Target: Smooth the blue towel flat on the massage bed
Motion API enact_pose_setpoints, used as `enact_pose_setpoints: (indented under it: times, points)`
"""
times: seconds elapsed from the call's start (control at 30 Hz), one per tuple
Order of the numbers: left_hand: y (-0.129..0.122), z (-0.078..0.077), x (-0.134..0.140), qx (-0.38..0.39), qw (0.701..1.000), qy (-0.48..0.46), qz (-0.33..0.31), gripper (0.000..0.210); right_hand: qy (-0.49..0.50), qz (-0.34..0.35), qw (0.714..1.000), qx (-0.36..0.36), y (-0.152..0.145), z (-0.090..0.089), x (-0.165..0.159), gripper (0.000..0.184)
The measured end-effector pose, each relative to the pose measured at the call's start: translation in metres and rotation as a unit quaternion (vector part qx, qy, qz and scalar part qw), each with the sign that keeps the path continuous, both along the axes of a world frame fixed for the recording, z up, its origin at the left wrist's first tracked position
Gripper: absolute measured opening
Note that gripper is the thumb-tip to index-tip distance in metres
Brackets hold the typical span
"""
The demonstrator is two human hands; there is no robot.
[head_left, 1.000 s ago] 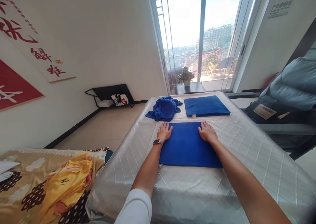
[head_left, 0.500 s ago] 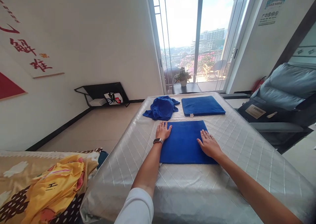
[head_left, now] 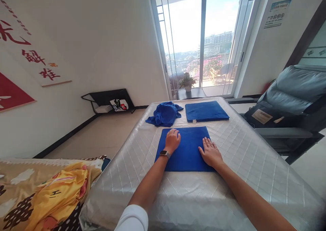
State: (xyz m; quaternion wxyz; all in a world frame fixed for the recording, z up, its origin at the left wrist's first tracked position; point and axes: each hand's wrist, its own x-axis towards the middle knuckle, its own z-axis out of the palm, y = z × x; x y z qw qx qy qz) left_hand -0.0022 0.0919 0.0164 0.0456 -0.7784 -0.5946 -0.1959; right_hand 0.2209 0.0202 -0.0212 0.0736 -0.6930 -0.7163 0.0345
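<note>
Cloth (head_left: 189,149) in front, blue, smooth and rectangular: lying flat on the near middle of the silver quilted surface (head_left: 249,159). Resting the right hand (head_left: 211,153) palm-down on its right side, holding the fingers straight and slightly apart, angling the thumb toward the middle, grasping nothing. Bending the fingers of the left hand (head_left: 173,140) loosely above its left part, near the far edge; cannot tell whether pinching any fabric. Wearing a watch (head_left: 165,153) on the left wrist. Facing a crumpled cloth (head_left: 166,113) at the far left of the surface and, just beside, a folded cloth (head_left: 206,111) at the far right, showing a white tag (head_left: 194,121) at its near edge, both blue. Having a yellow garment (head_left: 62,187) on patterned bedding (head_left: 19,176) at the near left, an armchair (head_left: 303,83) at the right. Looking toward a plant (head_left: 187,80) on a chair (head_left: 191,94) beyond the far edge.
</note>
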Motion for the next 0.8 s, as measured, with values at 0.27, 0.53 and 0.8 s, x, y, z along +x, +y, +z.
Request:
enact_pose_setpoints:
  times: [0.27, 0.53, 0.8]
  points:
    - [-0.041, -0.026, 0.112, -0.039, 0.98, 0.042, -0.188, 0.054, -0.029, 0.027, 0.999, 0.009, -0.006, 0.002, 0.003, 0.064]
    - [-0.061, -0.022, 0.023, -0.118, 0.983, 0.053, -0.129, 0.072, -0.024, 0.007, 1.0, 0.013, -0.004, 0.005, -0.001, 0.071]
    - [-0.1, -0.024, -0.076, -0.14, 0.986, 0.084, 0.024, 0.079, -0.018, 0.001, 1.0, 0.002, -0.006, 0.012, -0.003, 0.071]
